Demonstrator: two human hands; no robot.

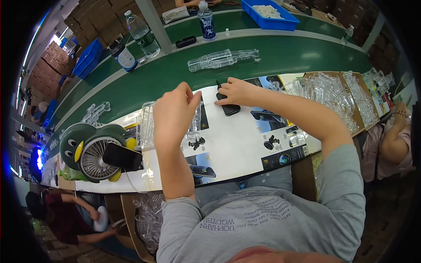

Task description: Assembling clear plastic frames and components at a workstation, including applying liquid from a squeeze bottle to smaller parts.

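Note:
My right hand (235, 92) reaches in over the white work surface, its fingers closed around a small black device (230, 109) with rounded corners. A thin black tip (218, 83) sticks out past the fingers on the far side. To its left, my left hand (174, 109) is raised with curled fingers, thumb near the index finger. Whatever it may hold is hidden behind the hand. Around that hand lie clear plastic parts (146, 125) on the left. Beyond both hands, a clear plastic assembly (223, 59) rests on the green belt.
A penguin-shaped fan (94, 151) with a black phone (123, 157) in front stands at left. Clear parts fill a cardboard box (326, 94) at right. Bottles (207, 22) and a blue tray (272, 19) stand beyond the belt (302, 55). Co-workers sit on either side.

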